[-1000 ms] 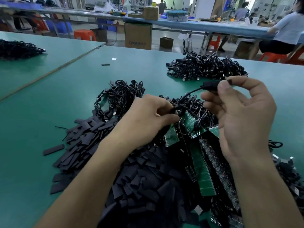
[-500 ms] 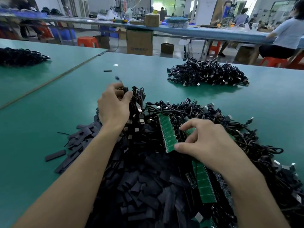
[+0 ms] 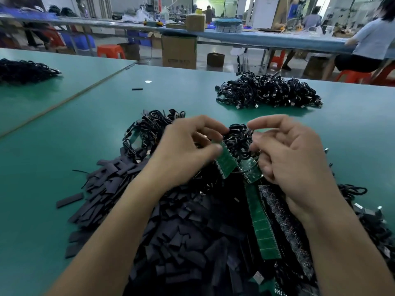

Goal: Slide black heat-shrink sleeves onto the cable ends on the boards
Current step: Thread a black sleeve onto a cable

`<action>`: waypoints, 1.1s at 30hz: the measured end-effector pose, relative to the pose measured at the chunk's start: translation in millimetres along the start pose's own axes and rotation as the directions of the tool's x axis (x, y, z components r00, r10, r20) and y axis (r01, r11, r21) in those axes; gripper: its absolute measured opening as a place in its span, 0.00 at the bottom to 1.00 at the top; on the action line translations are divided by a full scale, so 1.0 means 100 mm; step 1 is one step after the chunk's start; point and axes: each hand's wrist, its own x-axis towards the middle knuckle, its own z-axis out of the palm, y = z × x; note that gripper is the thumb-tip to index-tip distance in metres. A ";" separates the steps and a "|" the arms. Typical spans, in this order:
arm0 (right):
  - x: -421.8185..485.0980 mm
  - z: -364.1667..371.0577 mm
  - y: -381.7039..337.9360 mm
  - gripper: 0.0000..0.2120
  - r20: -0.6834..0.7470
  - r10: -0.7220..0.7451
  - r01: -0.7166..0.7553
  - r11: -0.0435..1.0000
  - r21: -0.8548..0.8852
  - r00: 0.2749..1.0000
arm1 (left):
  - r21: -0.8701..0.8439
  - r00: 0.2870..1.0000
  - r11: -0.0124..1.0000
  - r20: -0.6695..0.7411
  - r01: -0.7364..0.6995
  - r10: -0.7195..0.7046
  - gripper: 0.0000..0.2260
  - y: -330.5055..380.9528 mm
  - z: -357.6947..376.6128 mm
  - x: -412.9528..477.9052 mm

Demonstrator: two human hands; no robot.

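My left hand (image 3: 188,150) pinches the top end of a short green board strip (image 3: 226,162) between thumb and fingers. My right hand (image 3: 292,159) is curled beside it, its lower fingers and thumb gripping a second green board piece (image 3: 250,173); its index finger is lifted. Black cables (image 3: 239,135) soldered to the boards bunch up between the two hands. A heap of flat black heat-shrink sleeves (image 3: 171,231) lies under my left forearm. More long green board strips (image 3: 263,229) lie below my right wrist. The picture is blurred around the fingers.
A tangle of black cables (image 3: 149,133) lies left of my hands, another cable pile (image 3: 269,92) at the far right of the green table (image 3: 64,146), a third (image 3: 23,70) on the neighbouring table. One loose sleeve (image 3: 137,89) lies far off. A person sits at the back right.
My left hand came back from the cable tangle on the left and took the green board strip. My right hand rose from the boards, and both hands now meet over them.
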 end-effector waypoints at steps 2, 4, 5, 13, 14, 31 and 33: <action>-0.02 0.02 -0.02 0.11 0.052 -0.042 0.040 0.998 0.050 0.998 | -0.003 0.985 0.999 0.169 -0.041 0.041 0.18 0.06 0.06 -0.05; -0.05 0.05 -0.03 0.11 0.135 -0.087 0.081 0.995 0.050 0.987 | -0.005 0.977 0.997 0.199 -0.072 0.071 0.15 0.07 0.14 -0.06; -0.06 0.07 -0.02 0.11 0.166 -0.105 0.101 0.994 0.034 0.981 | 0.006 0.980 0.997 0.182 -0.078 0.076 0.11 0.07 0.16 -0.06; -0.01 0.04 0.04 0.11 0.040 -0.127 0.130 0.988 -0.084 0.991 | 0.178 0.997 0.983 0.045 0.048 -0.056 0.21 0.07 0.14 -0.08; 0.00 0.03 0.06 0.12 -0.011 -0.103 0.102 0.990 -0.097 0.995 | 0.188 0.997 0.980 0.023 0.073 -0.079 0.22 0.06 0.12 -0.09; 0.02 -0.01 0.05 0.12 -0.079 -0.026 0.021 0.997 -0.073 0.997 | 0.360 0.958 0.887 -0.116 0.288 -0.264 0.12 -0.21 -0.02 -0.05; 0.00 -0.05 0.03 0.11 0.093 0.032 -0.027 0.998 -0.055 0.995 | 0.446 0.961 0.859 -0.008 0.251 -0.277 0.16 -0.19 0.00 -0.04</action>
